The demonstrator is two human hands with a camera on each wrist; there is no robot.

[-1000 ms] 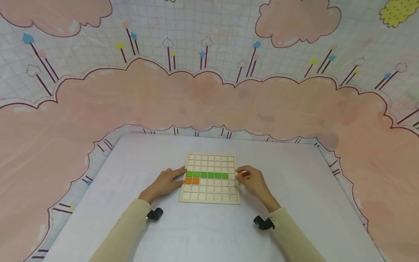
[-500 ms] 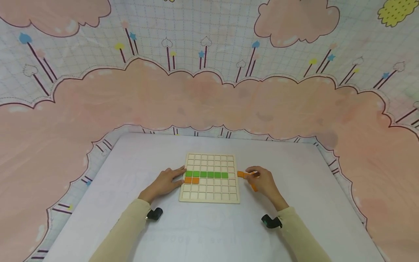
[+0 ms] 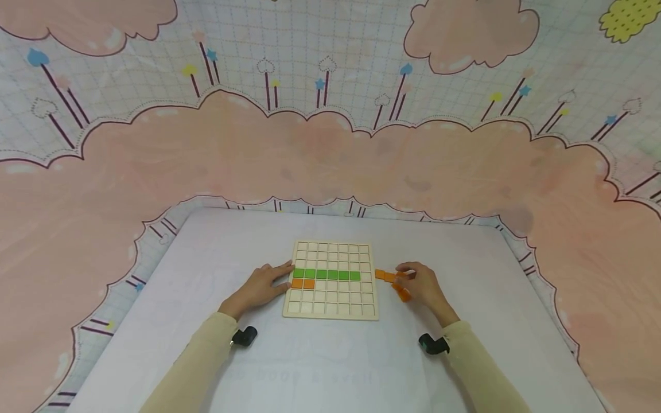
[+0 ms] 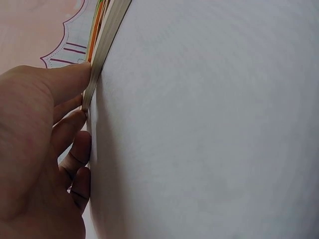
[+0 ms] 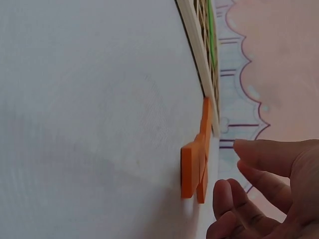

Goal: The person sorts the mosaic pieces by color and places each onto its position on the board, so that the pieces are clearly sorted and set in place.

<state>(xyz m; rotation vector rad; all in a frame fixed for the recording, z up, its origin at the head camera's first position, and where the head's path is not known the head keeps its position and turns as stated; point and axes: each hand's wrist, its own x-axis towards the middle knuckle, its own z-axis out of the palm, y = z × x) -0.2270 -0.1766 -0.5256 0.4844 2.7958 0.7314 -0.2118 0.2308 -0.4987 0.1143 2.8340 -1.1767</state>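
Observation:
A square wooden grid board (image 3: 333, 298) lies on the white table. Across its middle runs a row of green tiles (image 3: 327, 275), and two orange tiles (image 3: 303, 284) sit below that row's left end. My left hand (image 3: 259, 288) rests against the board's left edge, thumb and fingertips touching the rim. To the right of the board, loose orange tiles (image 3: 388, 276) lie on the table, some end to end and others angled toward me. Close over them is my right hand (image 3: 420, 285); the right wrist view shows thumb and fingers apart, gripping nothing, beside the orange tiles (image 5: 192, 169).
The white table (image 3: 330, 367) spreads around the board on all sides. Behind it hangs a patterned cloth (image 3: 330, 155) with pink clouds. Black wrist cameras sit at the left cuff (image 3: 245, 336) and right cuff (image 3: 432, 344).
My right hand has moved right, away from the board's edge. The orange tiles it held now lie loose on the table. The left hand stays on the board.

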